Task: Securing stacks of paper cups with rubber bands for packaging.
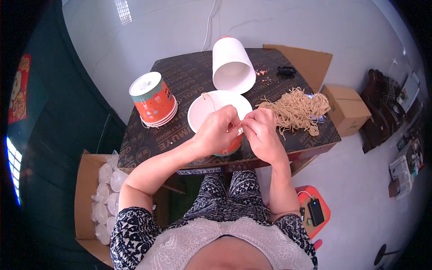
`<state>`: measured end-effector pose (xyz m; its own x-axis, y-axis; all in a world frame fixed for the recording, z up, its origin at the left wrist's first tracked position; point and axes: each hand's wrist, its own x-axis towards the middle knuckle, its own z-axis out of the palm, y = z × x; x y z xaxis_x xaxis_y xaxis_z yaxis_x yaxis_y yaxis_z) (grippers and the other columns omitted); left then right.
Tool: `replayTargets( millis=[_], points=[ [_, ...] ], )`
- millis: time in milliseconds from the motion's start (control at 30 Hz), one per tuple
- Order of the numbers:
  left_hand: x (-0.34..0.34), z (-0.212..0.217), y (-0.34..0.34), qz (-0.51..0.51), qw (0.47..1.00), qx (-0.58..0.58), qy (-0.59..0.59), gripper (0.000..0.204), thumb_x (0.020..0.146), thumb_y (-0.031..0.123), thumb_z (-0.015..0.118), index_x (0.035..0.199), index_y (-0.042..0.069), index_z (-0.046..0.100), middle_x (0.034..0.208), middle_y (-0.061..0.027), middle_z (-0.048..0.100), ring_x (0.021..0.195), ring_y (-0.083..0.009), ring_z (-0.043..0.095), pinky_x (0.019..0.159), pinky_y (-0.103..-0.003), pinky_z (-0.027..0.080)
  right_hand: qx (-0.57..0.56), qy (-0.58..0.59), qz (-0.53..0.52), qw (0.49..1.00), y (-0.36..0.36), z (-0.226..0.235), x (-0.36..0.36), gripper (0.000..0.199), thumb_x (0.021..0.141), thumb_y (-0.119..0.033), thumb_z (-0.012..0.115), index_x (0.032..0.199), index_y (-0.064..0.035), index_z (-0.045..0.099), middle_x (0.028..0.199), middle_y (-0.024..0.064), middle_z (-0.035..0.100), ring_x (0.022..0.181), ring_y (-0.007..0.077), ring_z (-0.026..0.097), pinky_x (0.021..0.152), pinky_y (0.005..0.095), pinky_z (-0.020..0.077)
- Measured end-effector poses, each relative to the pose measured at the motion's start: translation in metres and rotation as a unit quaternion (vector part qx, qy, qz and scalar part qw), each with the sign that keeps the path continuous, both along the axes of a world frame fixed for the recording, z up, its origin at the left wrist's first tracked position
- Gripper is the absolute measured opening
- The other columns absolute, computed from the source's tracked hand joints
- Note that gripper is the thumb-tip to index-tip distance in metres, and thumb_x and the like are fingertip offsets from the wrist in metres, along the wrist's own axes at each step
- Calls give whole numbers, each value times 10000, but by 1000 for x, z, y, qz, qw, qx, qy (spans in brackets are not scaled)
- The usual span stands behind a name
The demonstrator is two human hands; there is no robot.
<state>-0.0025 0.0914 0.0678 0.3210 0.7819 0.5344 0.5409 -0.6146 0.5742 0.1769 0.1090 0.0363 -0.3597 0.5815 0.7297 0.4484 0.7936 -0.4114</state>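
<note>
A paper bucket (200, 116) with a white inside and an orange and green outside stands at the table's near edge, its mouth tilted up toward me. A thin tan string (211, 101) passes through its far rim and runs across the opening toward my fingers. My left hand (216, 131) is closed in a pinch at the near right rim. Against it, my right hand (263, 137) is also pinched, fingertips meeting the left ones around the string's end. The fingers partly hide the rim there.
A heap of tan strings (297, 110) lies right of the bucket. Stacked orange buckets (155, 103) stand upside down at left; white buckets (231, 63) lie at the back, near a black object (286, 70). Below left is a carton (85, 202) of clear plastic pieces; a red stool (323, 202) is at right.
</note>
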Motion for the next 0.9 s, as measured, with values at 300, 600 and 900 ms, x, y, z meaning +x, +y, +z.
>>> replayTargets(
  millis=[300,600,900],
  points=[
    [1,-4,1,-37,997,64,-22,169,762,-49,656,792,-1,496,784,-146,578,692,-321,608,600,-386,483,-41,60,27,997,5,-6,-1,69,810,-58,675,876,-40,669,970,78,614,1061,291,483,947,434,342],
    [1,1,0,-31,999,28,-26,151,776,-31,677,790,-1,530,774,-131,610,708,-265,642,619,-347,505,-57,132,20,989,-2,-8,-9,54,821,35,627,864,9,606,1024,111,614,1012,283,527,901,373,426],
    [1,2,4,-26,999,-34,-29,117,797,9,698,800,-6,582,749,-115,643,703,-205,656,614,-326,511,-79,188,50,978,-7,-16,-7,31,903,39,532,907,30,562,1076,137,590,958,227,581,821,302,465]
  ],
)
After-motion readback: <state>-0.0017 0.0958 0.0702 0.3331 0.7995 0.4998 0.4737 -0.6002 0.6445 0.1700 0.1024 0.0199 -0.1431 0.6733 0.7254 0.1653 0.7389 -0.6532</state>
